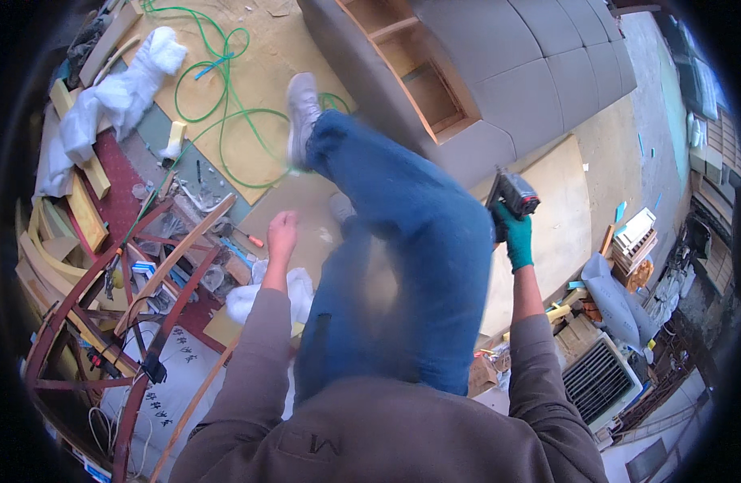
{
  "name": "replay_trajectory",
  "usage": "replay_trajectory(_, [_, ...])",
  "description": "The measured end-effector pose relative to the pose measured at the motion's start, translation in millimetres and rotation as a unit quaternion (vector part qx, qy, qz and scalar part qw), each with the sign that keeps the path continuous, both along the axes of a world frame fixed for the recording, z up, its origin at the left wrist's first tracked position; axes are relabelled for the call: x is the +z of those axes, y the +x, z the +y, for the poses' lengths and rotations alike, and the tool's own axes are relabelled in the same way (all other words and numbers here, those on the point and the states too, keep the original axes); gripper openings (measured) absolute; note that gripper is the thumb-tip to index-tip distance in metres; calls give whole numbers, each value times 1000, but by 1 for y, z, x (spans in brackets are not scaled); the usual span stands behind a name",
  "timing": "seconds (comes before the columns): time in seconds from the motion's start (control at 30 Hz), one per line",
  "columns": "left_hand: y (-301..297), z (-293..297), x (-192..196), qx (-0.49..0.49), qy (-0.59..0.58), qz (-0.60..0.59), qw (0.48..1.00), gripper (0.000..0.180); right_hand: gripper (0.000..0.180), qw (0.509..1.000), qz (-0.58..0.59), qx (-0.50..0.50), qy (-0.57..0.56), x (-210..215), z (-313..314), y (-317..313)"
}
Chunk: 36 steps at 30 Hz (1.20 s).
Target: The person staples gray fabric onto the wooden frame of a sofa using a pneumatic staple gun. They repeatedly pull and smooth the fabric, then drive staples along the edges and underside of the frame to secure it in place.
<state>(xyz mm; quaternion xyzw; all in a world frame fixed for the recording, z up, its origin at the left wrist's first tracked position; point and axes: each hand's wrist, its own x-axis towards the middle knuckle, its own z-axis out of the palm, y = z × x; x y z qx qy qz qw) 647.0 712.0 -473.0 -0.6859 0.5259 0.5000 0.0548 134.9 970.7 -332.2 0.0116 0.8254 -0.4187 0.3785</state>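
My bare left hand (pixel 283 233) hangs beside my left leg, its fingers curled in, and nothing shows in it. Below it on the floor lies a tool with an orange-red handle (pixel 256 241). My right hand (pixel 515 237), in a green glove, grips a black cordless power tool (pixel 514 193) with a red-marked battery pack. Its working end is hidden, so its exact kind is unclear. Ahead of me stands a large grey upholstered furniture piece (pixel 540 88) with open wooden compartments along its side. One of my legs is lifted in a step across the boards.
A green hose (pixel 223 105) loops over the tan board (pixel 193 64) ahead. At left are white wadding (pixel 121 105), wood strips and a dark red metal frame (pixel 165 322). Lower right holds a grilled appliance (pixel 600 378), a grey bag (pixel 616 294) and stacked wood pieces (pixel 635 233).
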Motion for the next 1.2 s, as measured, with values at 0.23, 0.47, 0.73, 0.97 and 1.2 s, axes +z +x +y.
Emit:
replay_trajectory(0.23, [21, -24, -20, 14, -30, 49, 998, 36, 27, 994, 52, 60, -72, 30, -37, -74])
replay_trajectory(0.47, [-14, 54, -34, 13, -37, 75, 996, 34, 28, 992, 43, 110, -41, 8, 8, -119])
replay_trajectory(0.73, [-40, 222, -6, 32, -16, -71, 997, 38, 21, 983, -84, 161, 25, -99, 73, -144])
replay_trajectory(0.97, [-177, 194, -39, 18, -123, -24, 992, 38, 41, 955, -19, 264, 131, -93, 77, -165])
replay_trajectory(1.2, [-311, 37, -105, -42, -294, 142, 944, 52, 21, 943, -31, 278, 179, -58, -4, -154])
